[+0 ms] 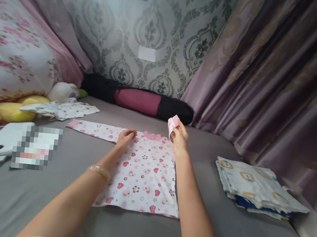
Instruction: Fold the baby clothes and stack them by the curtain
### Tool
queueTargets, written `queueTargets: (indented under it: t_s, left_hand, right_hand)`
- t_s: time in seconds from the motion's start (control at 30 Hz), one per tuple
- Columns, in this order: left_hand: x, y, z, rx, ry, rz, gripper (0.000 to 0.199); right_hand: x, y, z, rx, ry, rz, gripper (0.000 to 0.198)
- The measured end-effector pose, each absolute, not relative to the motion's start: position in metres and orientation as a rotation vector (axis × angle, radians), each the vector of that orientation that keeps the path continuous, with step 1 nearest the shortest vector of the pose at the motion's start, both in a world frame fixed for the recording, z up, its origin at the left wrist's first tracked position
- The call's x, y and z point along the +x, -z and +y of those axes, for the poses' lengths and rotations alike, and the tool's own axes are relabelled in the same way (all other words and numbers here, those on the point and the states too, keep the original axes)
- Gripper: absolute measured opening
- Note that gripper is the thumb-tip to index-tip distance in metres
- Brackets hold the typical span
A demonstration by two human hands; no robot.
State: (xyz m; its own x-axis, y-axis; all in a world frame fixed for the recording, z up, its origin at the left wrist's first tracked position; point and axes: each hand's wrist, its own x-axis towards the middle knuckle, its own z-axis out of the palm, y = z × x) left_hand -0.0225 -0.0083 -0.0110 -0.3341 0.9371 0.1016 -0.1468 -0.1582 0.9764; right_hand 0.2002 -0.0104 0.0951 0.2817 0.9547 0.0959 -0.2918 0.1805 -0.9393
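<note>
A child's long-sleeved shirt [144,173], white with pink hearts and flowers and a pink collar, lies spread out on the grey bed sheet. Its left sleeve stretches flat out to the side, ending in a pink cuff. My left hand [126,136] is at the left shoulder beside the collar, fingers curled together against the fabric. Raised above the right shoulder, my right hand [181,136] pinches the other sleeve by its pink cuff end. That sleeve is lifted off the bed, and much of it is hidden behind my fingers.
Folded cloths [259,183] lie stacked on the right. A black and maroon roll [137,100] lies along the wall. On the left are a white device [6,140] with a cable, a blurred-out packet [38,147], a spotted cloth [63,109] and plush toys [62,92]. Curtains [265,77] hang at right.
</note>
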Motion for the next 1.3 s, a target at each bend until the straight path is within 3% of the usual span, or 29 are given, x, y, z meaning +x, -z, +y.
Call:
queueTargets:
  t_s: [0.47,0.63,0.83,1.3]
  left_hand:
    - [-0.024,0.018,-0.006,1.021,-1.661,1.221,0.037]
    - [-0.025,0.016,-0.009,1.145,-1.596,1.281,0.046]
    - [-0.022,0.009,-0.010,1.124,-1.579,1.296,0.049]
    - [-0.024,0.008,-0.009,1.277,-1.512,1.562,0.050]
  right_hand:
    - [0.114,-0.019,-0.008,-1.245,-0.901,-1.227,0.056]
    - [0.104,-0.021,-0.026,-1.518,-0.672,-1.694,0.062]
    - [0.095,-0.021,-0.040,-1.525,-0.475,-2.041,0.063]
    - [0.098,-0.029,-0.038,-1.363,-0.509,-2.176,0.054]
